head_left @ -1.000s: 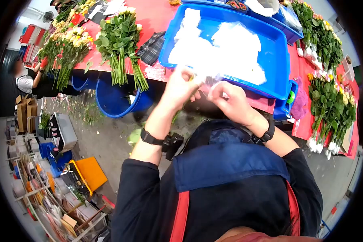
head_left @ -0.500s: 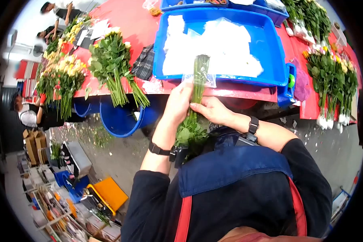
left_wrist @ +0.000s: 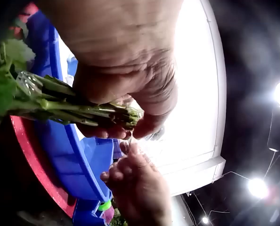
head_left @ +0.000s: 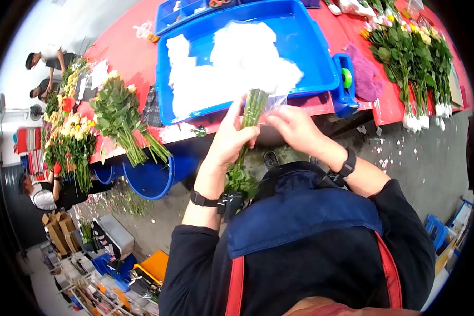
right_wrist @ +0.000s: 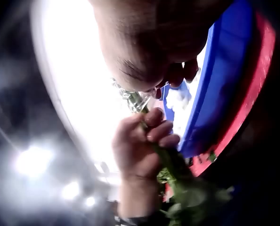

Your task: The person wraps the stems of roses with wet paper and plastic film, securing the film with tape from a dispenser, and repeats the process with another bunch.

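Observation:
In the head view my left hand (head_left: 227, 141) grips a bundle of green stems (head_left: 254, 107), cut ends toward the tray and leaves hanging down near my apron. Clear plastic film (head_left: 277, 102) wraps the cut ends. My right hand (head_left: 298, 129) pinches that film just right of the stems. From the left wrist, the left thumb and fingers close round the stems (left_wrist: 78, 110), with the right hand (left_wrist: 140, 186) at their tips. The right wrist view is blurred; there the right hand (right_wrist: 149, 42) partly hides the wrapped ends.
A blue tray (head_left: 321, 63) with white wads (head_left: 242, 50) lies on the red table (head_left: 126, 42). Leafy flower bunches (head_left: 118, 113) hang over its left edge, above a blue bucket (head_left: 151, 181). More bunches (head_left: 413, 68), ends wrapped white, lie right. Other people work far left.
The stem bundle came into view upright between both hands, plastic at its ends. My right hand then moved from the stems to the film. The head view shifted, putting the tray farther left.

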Demonstrator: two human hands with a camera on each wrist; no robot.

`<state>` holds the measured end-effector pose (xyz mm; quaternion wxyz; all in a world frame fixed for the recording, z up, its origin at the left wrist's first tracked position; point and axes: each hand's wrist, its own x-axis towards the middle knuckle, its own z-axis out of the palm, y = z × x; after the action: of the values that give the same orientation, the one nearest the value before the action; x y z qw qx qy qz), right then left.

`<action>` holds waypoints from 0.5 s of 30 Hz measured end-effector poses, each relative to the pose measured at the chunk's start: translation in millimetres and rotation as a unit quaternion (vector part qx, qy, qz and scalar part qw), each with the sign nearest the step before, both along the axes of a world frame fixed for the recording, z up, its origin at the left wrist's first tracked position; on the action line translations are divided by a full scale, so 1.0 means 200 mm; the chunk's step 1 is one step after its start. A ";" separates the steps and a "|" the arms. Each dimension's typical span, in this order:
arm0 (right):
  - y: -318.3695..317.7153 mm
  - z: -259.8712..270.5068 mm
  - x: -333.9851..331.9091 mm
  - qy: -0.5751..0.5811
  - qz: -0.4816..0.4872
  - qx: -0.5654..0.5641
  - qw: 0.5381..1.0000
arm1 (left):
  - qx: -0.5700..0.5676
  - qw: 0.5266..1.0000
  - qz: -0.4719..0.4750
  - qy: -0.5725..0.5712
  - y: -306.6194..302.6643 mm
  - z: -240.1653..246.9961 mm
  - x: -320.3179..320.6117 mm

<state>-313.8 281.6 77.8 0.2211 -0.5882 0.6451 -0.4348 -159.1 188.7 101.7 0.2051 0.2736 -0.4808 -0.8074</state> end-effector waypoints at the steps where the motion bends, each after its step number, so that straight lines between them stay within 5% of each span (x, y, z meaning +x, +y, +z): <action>1: 0.04 -0.02 -0.02 0.175 0.008 -0.082 0.981 | -0.020 0.998 -0.016 -0.060 0.04 0.01 -0.05; 3: 0.12 0.01 -0.05 0.024 0.054 0.097 0.994 | -0.063 0.981 -0.054 -0.177 0.13 0.01 -0.18; 5: 0.18 -0.04 -0.13 0.122 0.094 0.143 0.978 | -0.136 0.966 -0.003 -0.221 0.21 -0.06 -0.30; 9: 0.40 -0.15 -0.38 0.039 0.183 0.151 0.971 | -0.304 0.907 0.013 -0.290 0.33 -0.20 -0.47; 10: 0.46 -0.07 -0.52 0.059 0.113 0.195 0.973 | -0.315 0.901 -0.005 -0.298 0.35 -0.21 -0.51; 11: 0.51 -0.14 -0.66 -0.071 0.013 0.238 0.969 | -0.326 0.894 -0.021 -0.306 0.37 -0.22 -0.54; 13: 0.55 -0.28 -0.96 0.095 -0.225 0.178 0.953 | -0.356 0.864 -0.085 -0.346 0.43 -0.26 -0.61; 14: 0.55 -0.24 -1.09 0.081 -0.215 0.328 0.916 | -0.369 0.847 -0.118 -0.365 0.47 -0.27 -0.65; 15: 0.57 -0.34 -1.16 0.056 -0.195 0.319 0.926 | -0.362 0.840 -0.156 -0.372 0.50 -0.30 -0.70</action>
<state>-546.3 394.8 9.4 0.2714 -0.3724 0.8632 -0.2064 -298.4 288.8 42.5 -0.0335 0.3812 -0.8155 -0.4343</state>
